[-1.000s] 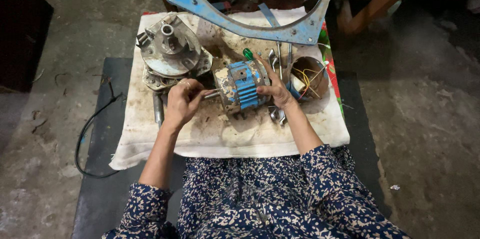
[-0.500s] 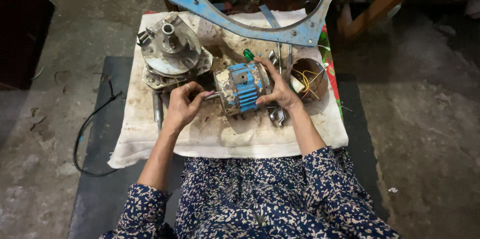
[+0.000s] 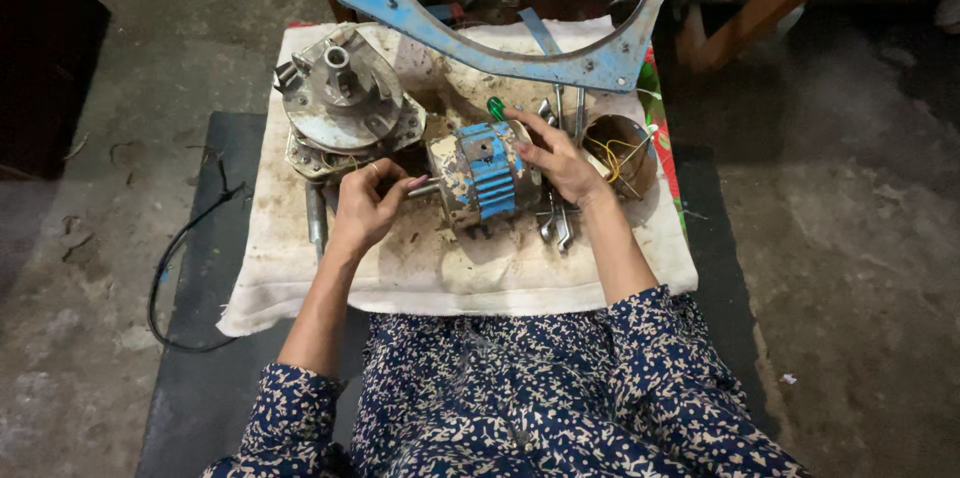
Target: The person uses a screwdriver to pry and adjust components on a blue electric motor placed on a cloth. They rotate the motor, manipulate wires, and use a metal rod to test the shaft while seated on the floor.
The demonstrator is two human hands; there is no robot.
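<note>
Your left hand (image 3: pixel 368 206) pinches the thin metal shaft (image 3: pixel 424 189) that sticks out of the left end of the small motor (image 3: pixel 484 174), fingertips closed on it. Your right hand (image 3: pixel 556 160) is clamped over the motor's right end, fingers spread across the top and far side of its blue ribbed casing. The two hands sit apart, one at each end, with the motor lying on its side between them, near the middle of the stained white cloth (image 3: pixel 300 278).

Just left and far of your left hand lies a round grey metal housing (image 3: pixel 343 106) with a hub at its centre. To the right of your right hand sits a rusty round cup (image 3: pixel 620 155) with yellow wires in it. A few wrenches (image 3: pixel 556 226) lie on the cloth under your right wrist, and a green-handled tool (image 3: pixel 496 108) pokes out just beyond the motor. A blue metal frame (image 3: pixel 520 53) arcs across the far edge of the cloth. A black cable (image 3: pixel 180 258) loops on the floor at the left.
</note>
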